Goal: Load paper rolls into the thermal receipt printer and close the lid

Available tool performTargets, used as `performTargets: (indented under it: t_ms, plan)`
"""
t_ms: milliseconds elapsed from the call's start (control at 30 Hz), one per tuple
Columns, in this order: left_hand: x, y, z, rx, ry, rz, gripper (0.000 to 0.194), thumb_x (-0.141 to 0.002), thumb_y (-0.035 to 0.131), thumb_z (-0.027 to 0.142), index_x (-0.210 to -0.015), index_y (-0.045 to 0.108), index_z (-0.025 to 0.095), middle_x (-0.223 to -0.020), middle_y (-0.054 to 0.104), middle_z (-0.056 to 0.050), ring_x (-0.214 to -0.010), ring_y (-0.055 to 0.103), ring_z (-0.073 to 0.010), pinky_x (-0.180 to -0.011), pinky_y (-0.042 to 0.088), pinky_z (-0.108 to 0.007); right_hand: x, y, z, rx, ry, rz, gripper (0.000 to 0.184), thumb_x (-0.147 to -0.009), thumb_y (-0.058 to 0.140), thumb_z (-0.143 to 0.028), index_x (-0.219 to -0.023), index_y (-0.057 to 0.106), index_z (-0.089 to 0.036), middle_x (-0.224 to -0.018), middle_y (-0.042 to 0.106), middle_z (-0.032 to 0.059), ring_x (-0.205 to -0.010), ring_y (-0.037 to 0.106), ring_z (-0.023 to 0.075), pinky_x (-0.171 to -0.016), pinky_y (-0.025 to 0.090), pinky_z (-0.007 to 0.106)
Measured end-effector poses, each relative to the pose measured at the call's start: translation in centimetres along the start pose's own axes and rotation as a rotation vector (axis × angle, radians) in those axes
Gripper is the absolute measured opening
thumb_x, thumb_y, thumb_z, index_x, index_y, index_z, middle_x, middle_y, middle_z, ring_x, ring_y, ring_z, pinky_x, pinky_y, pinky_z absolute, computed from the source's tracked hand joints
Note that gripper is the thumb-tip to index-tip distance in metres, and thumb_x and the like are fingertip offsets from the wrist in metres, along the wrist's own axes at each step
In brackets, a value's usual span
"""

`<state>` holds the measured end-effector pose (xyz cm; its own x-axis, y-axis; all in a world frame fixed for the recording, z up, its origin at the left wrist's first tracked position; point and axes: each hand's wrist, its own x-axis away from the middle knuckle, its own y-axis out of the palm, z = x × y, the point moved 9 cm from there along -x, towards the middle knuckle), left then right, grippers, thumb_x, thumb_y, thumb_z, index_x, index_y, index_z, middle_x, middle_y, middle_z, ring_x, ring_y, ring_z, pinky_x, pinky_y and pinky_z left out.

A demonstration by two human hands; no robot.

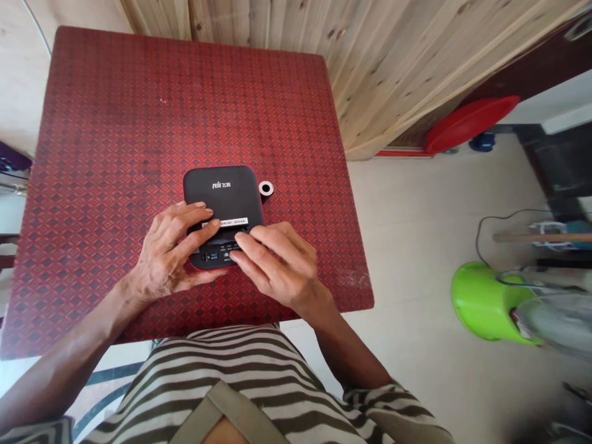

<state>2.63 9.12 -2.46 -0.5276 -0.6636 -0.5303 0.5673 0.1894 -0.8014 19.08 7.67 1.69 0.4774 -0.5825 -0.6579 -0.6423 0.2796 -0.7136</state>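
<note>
So the black device (224, 200) is just left of centre in the frame, sitting on the red patterned tabletop (198, 105), and the right hand (283, 262) is coming at it from the lower right. The bit that matters, imo, is how the fingertips line up with the dark recess (226, 235) near the device's lower end. That slot runs roughly left to right, just below the white label (234, 222), while the body's long axis looks more or less up and down the frame. The right thumb and index are drawn in narrow at the slot's right end, so that's the nearer hand for that side. Can't tell if anything's pinched between them, tbh. The left hand (172, 250) has the other side: fingers spread pretty wide over the top face, thumb along the bottom edge, holding the device. Small display (214, 256) sits below the recess, between the two hands. There's also a white roll (266, 189) just beside the device's right edge, above the right hand in the frame.
</note>
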Motion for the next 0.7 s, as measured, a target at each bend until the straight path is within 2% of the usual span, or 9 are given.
performTargets:
  t_ms: [133,233,300,400,467,533,700]
  plan:
    - [-0.1,0.1,-0.1,-0.004,0.001,-0.013,0.077,-0.086,0.083,0.057,-0.15,0.052,0.029,-0.139,0.067,-0.014,-0.132,0.067,-0.0356,-0.111,0.057,-0.057,0.9,-1.3,3.9,-0.046,0.189,0.121,0.016,-0.102,0.07,-0.019,-0.117,0.075,-0.021,-0.102,0.077,0.0057,-0.089,0.07,0.0193,-0.081,0.061,0.036]
    - [0.3,0.4,0.2,-0.005,-0.027,-0.016,0.078,-0.087,0.081,0.057,-0.152,0.05,0.028,-0.143,0.065,-0.016,-0.136,0.065,-0.0374,-0.115,0.055,-0.061,2.8,-1.0,7.7,-0.096,0.414,0.182,0.015,-0.106,0.063,-0.02,-0.106,0.077,-0.023,-0.096,0.077,0.0033,-0.086,0.072,0.0174,-0.077,0.059,0.034]
    - [1.0,0.3,0.5,-0.009,-0.068,0.021,0.074,-0.09,0.079,0.055,-0.152,0.05,0.027,-0.148,0.059,-0.014,-0.14,0.061,-0.0365,-0.117,0.056,-0.061,4.4,-0.2,9.1,-0.133,0.517,0.188,0.02,-0.107,0.06,-0.023,-0.095,0.075,-0.021,-0.088,0.073,0.002,-0.08,0.069,0.0159,-0.073,0.056,0.032]
    - [2.5,-0.1,0.9,-0.055,-0.177,0.118,0.064,-0.092,0.079,0.053,-0.146,0.055,0.027,-0.155,0.051,-0.009,-0.141,0.06,-0.0338,-0.113,0.06,-0.056,6.2,1.3,8.5,-0.166,0.536,0.143,0.02,-0.108,0.058,-0.022,-0.092,0.071,-0.019,-0.084,0.07,0.0012,-0.075,0.065,0.0144,-0.07,0.054,0.029]
    - [3.7,-0.5,1.2,-0.094,-0.221,0.213,0.069,-0.087,0.086,0.049,-0.144,0.056,0.024,-0.153,0.053,-0.011,-0.136,0.062,-0.0332,-0.107,0.063,-0.054,7.0,2.1,7.3,-0.154,0.501,0.124,0.013,-0.106,0.059,-0.019,-0.101,0.071,-0.019,-0.087,0.071,0.0017,-0.073,0.065,0.0139,-0.069,0.054,0.028]
    - [4.6,-0.5,1.4,-0.106,-0.231,0.268,0.075,-0.082,0.091,0.042,-0.145,0.055,0.023,-0.148,0.057,-0.015,-0.13,0.066,-0.0321,-0.101,0.065,-0.05,7.4,2.8,6.1,-0.104,0.459,0.113,0.015,-0.104,0.058,-0.015,-0.11,0.071,-0.019,-0.088,0.072,0.0026,-0.072,0.065,0.0149,-0.07,0.056,0.028]
    - [5.2,0.2,1.0,-0.14,-0.199,0.257,0.077,-0.082,0.092,0.04,-0.146,0.051,0.028,-0.139,0.065,-0.014,-0.119,0.072,-0.0301,-0.093,0.067,-0.046,7.3,4.3,4.5,0.056,0.314,0.104,0.032,-0.098,0.048,-0.006,-0.117,0.071,-0.018,-0.083,0.07,0.0042,-0.074,0.067,0.0192,-0.07,0.057,0.031]
